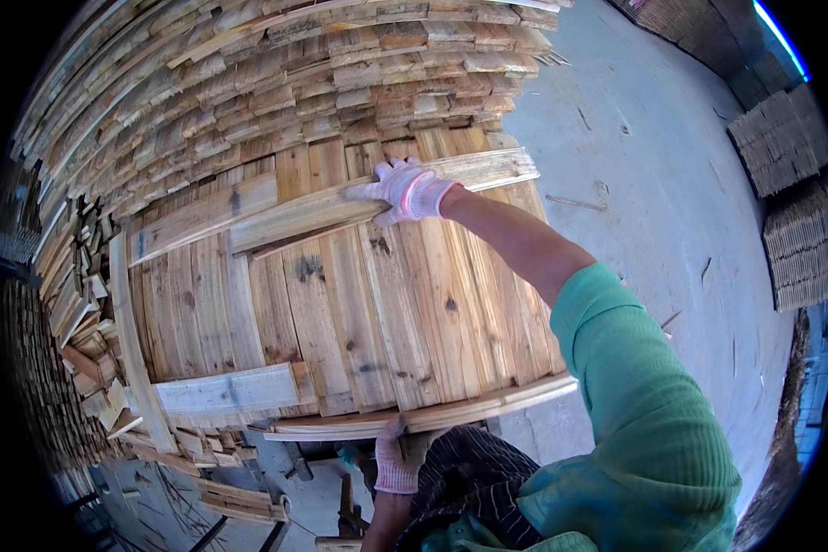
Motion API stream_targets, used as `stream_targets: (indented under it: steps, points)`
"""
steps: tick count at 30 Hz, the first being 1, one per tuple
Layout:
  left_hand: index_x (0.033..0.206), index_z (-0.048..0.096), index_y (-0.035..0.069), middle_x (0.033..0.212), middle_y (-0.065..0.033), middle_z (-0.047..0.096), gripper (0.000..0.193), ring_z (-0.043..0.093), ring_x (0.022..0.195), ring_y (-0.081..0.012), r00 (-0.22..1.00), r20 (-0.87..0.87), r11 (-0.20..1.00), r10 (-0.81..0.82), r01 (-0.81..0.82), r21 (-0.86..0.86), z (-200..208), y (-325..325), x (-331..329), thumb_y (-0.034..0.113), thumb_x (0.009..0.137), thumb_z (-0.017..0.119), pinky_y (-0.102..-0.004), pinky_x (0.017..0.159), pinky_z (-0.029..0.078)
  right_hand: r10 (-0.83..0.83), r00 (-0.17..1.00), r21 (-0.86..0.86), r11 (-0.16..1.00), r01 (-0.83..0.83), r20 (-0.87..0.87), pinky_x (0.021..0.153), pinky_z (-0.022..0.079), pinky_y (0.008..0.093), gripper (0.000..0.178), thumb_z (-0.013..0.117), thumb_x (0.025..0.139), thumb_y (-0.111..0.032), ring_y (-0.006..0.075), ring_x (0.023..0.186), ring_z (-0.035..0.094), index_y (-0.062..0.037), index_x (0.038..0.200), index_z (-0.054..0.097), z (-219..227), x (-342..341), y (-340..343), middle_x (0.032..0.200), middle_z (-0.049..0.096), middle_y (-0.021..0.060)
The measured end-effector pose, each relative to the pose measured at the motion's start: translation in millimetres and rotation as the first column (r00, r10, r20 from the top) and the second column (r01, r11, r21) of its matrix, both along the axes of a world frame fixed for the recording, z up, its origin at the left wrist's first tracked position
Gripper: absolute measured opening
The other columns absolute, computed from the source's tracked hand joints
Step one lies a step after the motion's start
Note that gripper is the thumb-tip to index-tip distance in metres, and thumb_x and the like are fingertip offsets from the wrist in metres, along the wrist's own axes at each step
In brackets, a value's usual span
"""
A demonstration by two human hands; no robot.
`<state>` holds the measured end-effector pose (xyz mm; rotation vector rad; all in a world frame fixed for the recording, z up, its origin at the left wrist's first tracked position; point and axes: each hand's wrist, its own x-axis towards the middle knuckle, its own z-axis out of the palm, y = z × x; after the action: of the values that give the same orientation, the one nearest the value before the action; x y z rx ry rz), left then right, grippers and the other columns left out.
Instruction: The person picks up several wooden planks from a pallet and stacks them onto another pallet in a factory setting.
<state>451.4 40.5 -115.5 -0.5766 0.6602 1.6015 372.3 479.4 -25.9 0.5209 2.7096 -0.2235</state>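
A panel of pale wooden boards (pixel 377 304) lies side by side in front of me. Across its far end lies a long plank (pixel 294 213), and my gloved right hand (pixel 407 190) grips it near its middle, arm stretched out in a green sleeve. A second cross plank (pixel 488 405) runs along the near edge. My gloved left hand (pixel 397 460) holds this plank's lower edge from below, fingers curled; something dark shows between them, but I cannot tell what. A shorter board (pixel 225 391) lies at the near left corner.
A tall stack of short boards (pixel 276 83) rises behind the panel and curves round the left side. A grey concrete floor (pixel 653 166) spreads to the right, with more bundled wood (pixel 791 184) at its far right. Scrap offcuts (pixel 239 501) lie below the panel.
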Motion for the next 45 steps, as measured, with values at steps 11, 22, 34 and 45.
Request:
stream_targets:
  steps: [11, 22, 34, 45]
  points:
    - [0.15, 0.033, 0.0, 0.147, -0.0236, 0.046, 0.085, 0.044, 0.139, -0.0437, 1.0, -0.016, 1.0, -0.017, 0.016, -0.024, 17.0, -37.7, 30.3, 0.029, 0.085, 0.08, -0.0689, 0.113, 0.038, -0.405, 0.776, -0.013, 0.89, 0.456, -0.483, 0.104, 0.047, 0.0452, 0.056, 0.063, 0.096, -0.035, 0.04, 0.125, 0.056, -0.023, 0.148, 0.049, 1.1, 165.2, -0.5, 0.127, 0.06, 0.0235]
    - [0.134, 0.052, -0.005, 0.139, -0.0235, 0.055, 0.056, 0.052, 0.13, -0.0465, 0.993, 0.11, 0.989, 0.046, -0.061, 0.134, 4.6, 46.7, 16.0, 0.022, 0.09, 0.073, -0.074, 0.107, 0.041, -0.328, 0.937, 0.476, 0.847, 0.235, 0.121, 0.104, 0.049, 0.0473, 0.054, 0.042, 0.101, -0.016, 0.0476, 0.128, 0.055, -0.0032, 0.152, 0.033, -143.7, 319.7, 20.3, 0.147, 0.042, 0.0355]
    - [0.142, 0.043, 0.005, 0.139, -0.023, 0.052, 0.059, 0.048, 0.133, -0.0437, 0.985, 0.163, 0.988, 0.063, -0.085, 0.132, 13.7, -24.6, -42.9, 0.029, 0.095, 0.069, -0.0775, 0.106, 0.036, -0.898, 0.331, -0.369, 0.424, 0.827, -0.29, 0.105, 0.046, 0.0529, 0.065, 0.039, 0.104, -0.043, 0.0523, 0.121, 0.056, 0.0014, 0.15, 0.028, -112.6, 290.4, 0.8, 0.14, 0.049, 0.0349]
    - [0.14, 0.047, 0.002, 0.131, -0.0179, 0.059, 0.064, 0.059, 0.123, -0.0379, 0.993, -0.066, 0.957, 0.098, -0.076, 0.279, 94.3, -19.0, -10.6, 0.027, 0.089, 0.076, -0.0651, 0.106, 0.045, 0.042, 0.991, -0.612, 0.783, -0.11, -0.124, 0.113, 0.04, 0.0459, 0.087, 0.075, 0.087, -0.051, 0.0415, 0.132, 0.05, -0.0118, 0.156, 0.04, 70.4, 172.0, -217.3, 0.135, 0.054, 0.0234]
